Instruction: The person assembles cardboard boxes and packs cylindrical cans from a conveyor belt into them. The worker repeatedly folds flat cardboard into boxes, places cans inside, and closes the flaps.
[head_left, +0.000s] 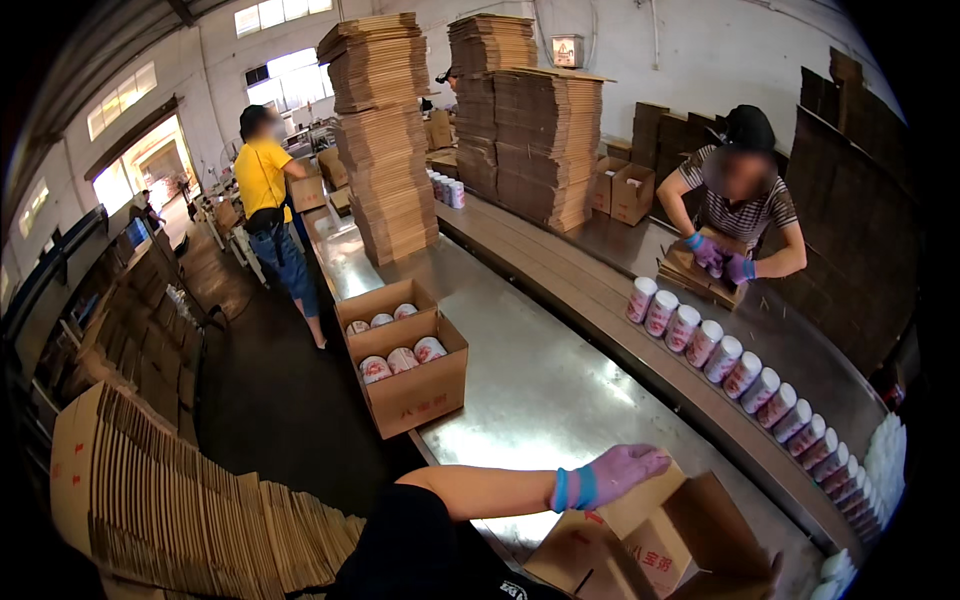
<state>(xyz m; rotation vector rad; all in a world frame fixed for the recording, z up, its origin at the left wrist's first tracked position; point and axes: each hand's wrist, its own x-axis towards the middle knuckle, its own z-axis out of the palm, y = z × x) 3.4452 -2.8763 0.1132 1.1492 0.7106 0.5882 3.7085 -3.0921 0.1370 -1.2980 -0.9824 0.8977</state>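
Observation:
My left hand (615, 476), in a purple glove with a blue cuff, rests its fingers on a raised flap of a cardboard box (652, 547) at the lower right. The box stands open at the table edge, its flaps spread, with red printing on it. Of my right hand (776, 570) only a small, dark part shows at the box's far right side; its fingers are mostly hidden. Farther along the table's left edge two open cartons (420, 390) stand side by side, holding white cans (403, 361) with red print.
A row of upright cans (722, 358) runs along the conveyor (540, 255). Across it, a person in purple gloves handles flattened cardboard (697, 270). Tall stacks of flat cartons (386, 150) stand on the metal table (525, 352). More flat cartons (187, 487) lie at my lower left. Another person stands beyond.

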